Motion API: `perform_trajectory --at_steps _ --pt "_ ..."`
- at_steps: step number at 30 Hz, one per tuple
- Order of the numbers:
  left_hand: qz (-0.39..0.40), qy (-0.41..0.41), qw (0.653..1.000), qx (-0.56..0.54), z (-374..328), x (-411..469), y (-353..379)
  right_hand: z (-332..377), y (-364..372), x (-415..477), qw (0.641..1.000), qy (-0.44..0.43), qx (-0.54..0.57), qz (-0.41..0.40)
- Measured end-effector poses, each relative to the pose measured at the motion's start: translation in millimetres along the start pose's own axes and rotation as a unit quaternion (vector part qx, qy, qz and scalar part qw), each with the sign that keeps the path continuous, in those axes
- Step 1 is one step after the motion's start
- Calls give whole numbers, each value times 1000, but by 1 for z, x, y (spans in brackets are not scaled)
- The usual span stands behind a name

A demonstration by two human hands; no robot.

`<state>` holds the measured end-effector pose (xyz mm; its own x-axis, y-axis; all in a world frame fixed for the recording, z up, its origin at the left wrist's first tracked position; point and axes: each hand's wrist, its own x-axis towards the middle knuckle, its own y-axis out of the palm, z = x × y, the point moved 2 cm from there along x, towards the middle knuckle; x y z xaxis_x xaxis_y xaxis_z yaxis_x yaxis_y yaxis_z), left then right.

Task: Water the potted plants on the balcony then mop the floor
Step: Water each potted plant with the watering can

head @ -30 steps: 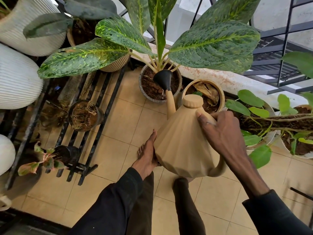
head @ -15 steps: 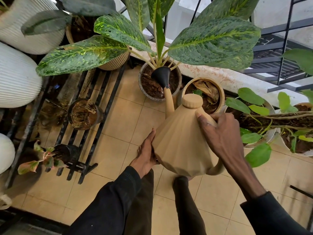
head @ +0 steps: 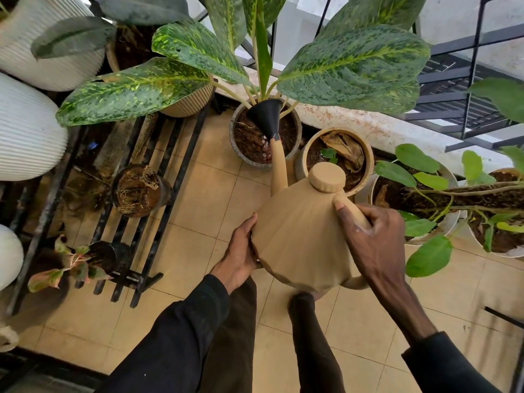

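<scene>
I hold a tan faceted watering can (head: pixel 300 231) tilted forward over the tiled floor. My right hand (head: pixel 371 239) grips its handle at the top. My left hand (head: pixel 241 251) presses against the can's left side. The can's black rose head (head: pixel 268 116) sits over the soil of a grey speckled pot (head: pixel 263 163) holding a plant with large mottled green leaves (head: pixel 351 63). Water drops fall onto the soil below the spout. A tan pot (head: pixel 365 154) with dry leaves stands just right of it.
A black metal rack (head: pixel 158 199) on the left carries small dark pots (head: pixel 140 191). Big white ribbed pots (head: pixel 25 126) line the far left. More leafy pots (head: pixel 436 211) stand at right by a stone ledge and black railing (head: pixel 470 66). My legs are below the can.
The can has tipped further forward and shifted slightly toward the grey pot. My left hand has slid up along the can's side.
</scene>
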<state>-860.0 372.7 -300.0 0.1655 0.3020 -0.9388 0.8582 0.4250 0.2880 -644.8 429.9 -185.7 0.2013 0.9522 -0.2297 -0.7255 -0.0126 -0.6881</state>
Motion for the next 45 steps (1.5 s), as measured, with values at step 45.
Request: perform_trajectory --at_steps 45 --pt "-6 93 994 53 -43 -19 -30 -10 24 -22 995 2 85 -49"
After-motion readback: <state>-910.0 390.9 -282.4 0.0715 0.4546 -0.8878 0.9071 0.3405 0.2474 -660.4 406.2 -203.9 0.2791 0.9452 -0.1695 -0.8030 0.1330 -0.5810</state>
